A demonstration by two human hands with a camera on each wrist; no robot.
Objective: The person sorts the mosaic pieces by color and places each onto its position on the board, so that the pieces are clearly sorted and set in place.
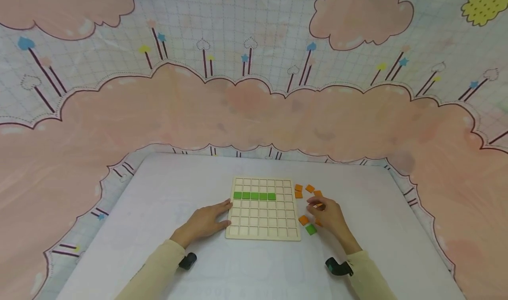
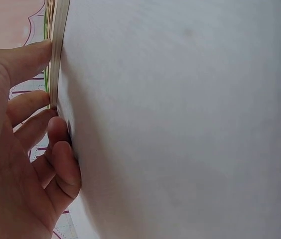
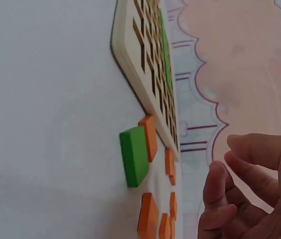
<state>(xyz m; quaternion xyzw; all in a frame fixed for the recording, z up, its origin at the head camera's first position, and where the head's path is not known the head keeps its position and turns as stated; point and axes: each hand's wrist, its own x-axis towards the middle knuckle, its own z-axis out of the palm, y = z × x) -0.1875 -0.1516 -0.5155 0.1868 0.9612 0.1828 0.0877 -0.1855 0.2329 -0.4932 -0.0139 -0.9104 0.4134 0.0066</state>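
A pale wooden grid board [image 1: 263,237] lies flat on the white table, with a row of several green square tiles [image 1: 255,196] set in its cells from the left side. My left hand [image 1: 204,221] rests at the board's left edge; its thumb and fingertips touch the rim. Right of the board, my right hand [image 1: 330,214] is over loose orange tiles [image 1: 304,220]. Its thumb and fingers are bent and apart, with nothing between them in the right wrist view. One loose green tile [image 3: 134,156] lies beside an orange tile near the board's corner.
More orange tiles [image 1: 310,188] are scattered by the board's upper right edge. The white table [image 1: 254,269] extends around the board. Behind it hangs a patterned cloth [image 1: 254,110]. Dark wrist devices [image 1: 338,267] sit below both hands.
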